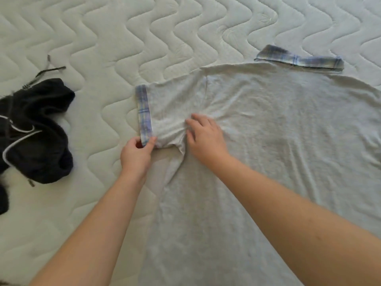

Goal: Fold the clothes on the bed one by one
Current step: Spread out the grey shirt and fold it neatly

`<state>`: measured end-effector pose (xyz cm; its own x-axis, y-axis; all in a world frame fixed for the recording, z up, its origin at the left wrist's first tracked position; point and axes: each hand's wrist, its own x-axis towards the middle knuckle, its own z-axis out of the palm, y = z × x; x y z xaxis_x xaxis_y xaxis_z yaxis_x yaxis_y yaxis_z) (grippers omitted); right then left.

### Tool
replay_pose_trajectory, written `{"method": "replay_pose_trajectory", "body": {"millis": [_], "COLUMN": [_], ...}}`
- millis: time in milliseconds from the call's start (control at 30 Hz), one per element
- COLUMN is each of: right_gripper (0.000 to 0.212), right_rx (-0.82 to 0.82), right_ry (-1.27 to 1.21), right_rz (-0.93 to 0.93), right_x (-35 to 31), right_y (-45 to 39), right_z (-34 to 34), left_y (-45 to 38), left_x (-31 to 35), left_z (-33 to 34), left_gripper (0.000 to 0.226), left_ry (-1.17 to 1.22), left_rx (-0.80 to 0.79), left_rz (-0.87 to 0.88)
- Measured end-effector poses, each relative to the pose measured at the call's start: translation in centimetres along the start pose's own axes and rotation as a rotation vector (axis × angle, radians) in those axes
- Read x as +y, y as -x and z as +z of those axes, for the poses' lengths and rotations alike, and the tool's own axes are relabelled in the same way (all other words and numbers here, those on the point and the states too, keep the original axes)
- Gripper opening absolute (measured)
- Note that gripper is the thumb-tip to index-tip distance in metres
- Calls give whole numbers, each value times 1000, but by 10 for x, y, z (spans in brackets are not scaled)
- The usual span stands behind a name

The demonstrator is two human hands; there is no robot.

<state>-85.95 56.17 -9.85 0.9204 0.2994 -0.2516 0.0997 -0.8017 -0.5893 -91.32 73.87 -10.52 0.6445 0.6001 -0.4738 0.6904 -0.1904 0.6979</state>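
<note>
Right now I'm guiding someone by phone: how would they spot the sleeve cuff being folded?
On the quilted mattress, find the grey shirt. At its sleeve end sits the plaid cuff, pinched by the left hand; the other plaid band, the collar, lies untouched farther away.

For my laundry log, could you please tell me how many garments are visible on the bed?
2. A grey shirt with plaid trim lies spread at centre-right under both hands; a crumpled black garment sits at the left edge, partly cut off. More may lie outside the view.

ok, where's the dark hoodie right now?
In the head view, the dark hoodie lies crumpled at the far left of the mattress, apart from the grey shirt.
</note>
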Motion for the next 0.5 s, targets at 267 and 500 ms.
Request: {"method": "replay_pose_trajectory", "body": {"millis": [267,500], "right_gripper": [34,33], "right_rx": [-47,-94], "right_ry": [-650,-1043], "right_rz": [350,517], "right_x": [-16,8], "right_y": [-23,-27], "right_z": [-29,-65], "left_y": [12,30], "left_x": [51,102], "left_z": [-15,9], "left_gripper": [16,45], "left_ry": [468,919], "left_rx": [-346,-520], "left_rz": [130,-11]}}
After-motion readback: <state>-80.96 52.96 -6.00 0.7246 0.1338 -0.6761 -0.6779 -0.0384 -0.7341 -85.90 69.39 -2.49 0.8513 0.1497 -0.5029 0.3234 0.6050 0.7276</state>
